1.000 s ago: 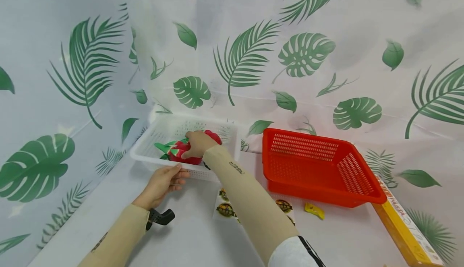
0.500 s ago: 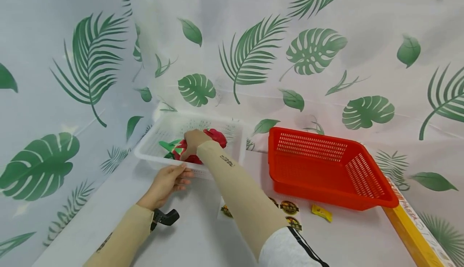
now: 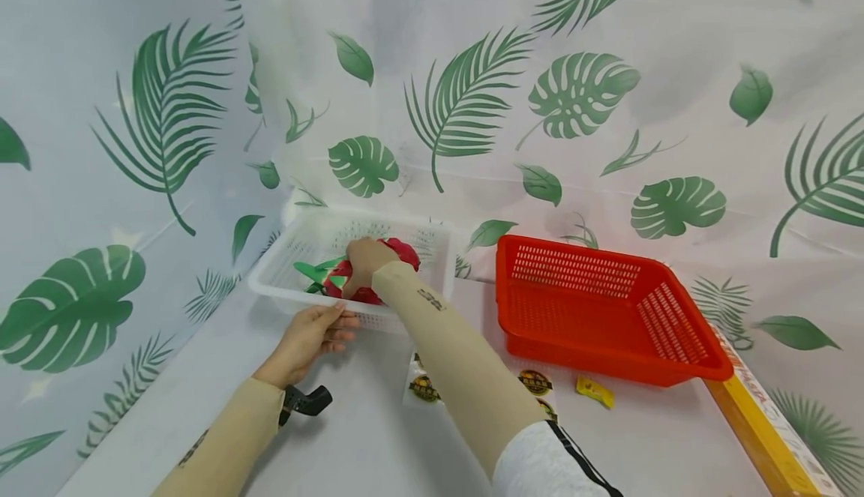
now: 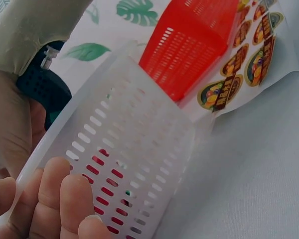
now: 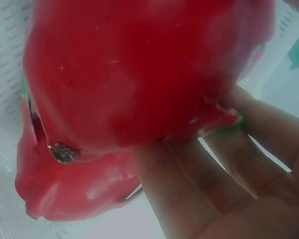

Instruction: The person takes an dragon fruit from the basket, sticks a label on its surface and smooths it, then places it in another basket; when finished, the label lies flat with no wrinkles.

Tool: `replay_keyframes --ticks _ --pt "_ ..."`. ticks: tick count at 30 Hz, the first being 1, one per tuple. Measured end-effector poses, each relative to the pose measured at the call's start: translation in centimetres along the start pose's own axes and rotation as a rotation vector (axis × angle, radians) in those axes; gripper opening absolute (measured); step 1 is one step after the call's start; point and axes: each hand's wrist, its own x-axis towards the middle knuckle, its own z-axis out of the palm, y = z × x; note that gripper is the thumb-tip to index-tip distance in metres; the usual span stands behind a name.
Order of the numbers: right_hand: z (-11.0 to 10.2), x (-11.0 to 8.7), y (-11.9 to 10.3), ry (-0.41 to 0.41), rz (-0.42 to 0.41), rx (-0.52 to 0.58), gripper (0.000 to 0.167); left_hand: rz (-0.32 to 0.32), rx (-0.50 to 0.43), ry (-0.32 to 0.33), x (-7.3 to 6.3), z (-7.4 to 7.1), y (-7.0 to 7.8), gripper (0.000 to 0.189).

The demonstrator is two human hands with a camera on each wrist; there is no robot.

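Note:
In the head view, a white perforated plastic basket (image 3: pixel 270 287) holds red dragon fruits with green scale tips. My left hand (image 3: pixel 304 339) pinches its near rim, the thumb over the edge and the fingers against the outer wall. Inside the basket my right hand (image 3: pixel 367 261) grips a dragon fruit (image 5: pixel 139 74), its fingers curled along the underside in the right wrist view. Below it lies another red fruit (image 5: pixel 79 189) with smooth skin. Red skin (image 4: pixel 107 191) also shows through the slots in the left wrist view.
To the right stands a red perforated basket (image 3: pixel 580 317). In front of it lie a sheet of round fruit stickers (image 3: pixel 424 388) and a small yellow packet (image 3: pixel 594 391). A long yellow pasta box (image 3: pixel 763 429) lies at the right edge. Leaf-printed cloth (image 3: pixel 472 190) hangs behind.
The head view has shifted slightly. My right hand stays in the white basket with small movements at the dragon fruit, and my left hand keeps its hold on the rim.

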Motion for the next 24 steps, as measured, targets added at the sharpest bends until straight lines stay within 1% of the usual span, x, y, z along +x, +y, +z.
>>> replay_keyframes --ticks 4,7,9,11,14,15,18,20,24 --pt "-0.2 0.0 0.9 0.032 0.006 0.035 0.058 0.02 0.007 -0.017 -0.1 0.1 0.4 0.05" --pt "-0.4 0.1 1.6 0.063 -0.008 0.029 0.06 0.029 0.012 -0.026 -0.2 0.1 0.6 0.052" --pt "-0.6 -0.1 2.0 0.09 -0.02 0.024 0.058 0.032 0.014 -0.025 -0.3 0.2 0.8 0.052" --pt "-1.1 -0.7 2.3 0.12 -0.027 0.024 0.056 0.032 0.019 -0.023 -0.3 0.3 0.9 0.052" --pt "-2.2 -2.1 2.5 0.153 -0.039 0.062 0.05 0.033 0.025 -0.018 -0.2 0.4 1.0 0.051" --pt "-2.6 -2.5 2.6 0.159 -0.043 0.072 0.051 0.034 0.03 -0.017 -0.2 0.5 1.0 0.05" --pt "-3.5 -3.7 2.9 0.177 -0.064 0.075 0.055 0.045 0.045 -0.016 -0.1 0.4 0.7 0.05" --pt "-3.8 -4.2 3.2 0.186 -0.074 0.061 0.061 0.046 0.049 -0.01 -0.1 0.3 0.4 0.05" --pt "-4.6 -5.8 3.7 0.207 -0.093 0.024 0.068 0.046 0.065 -0.007 -0.3 0.2 0.1 0.051"
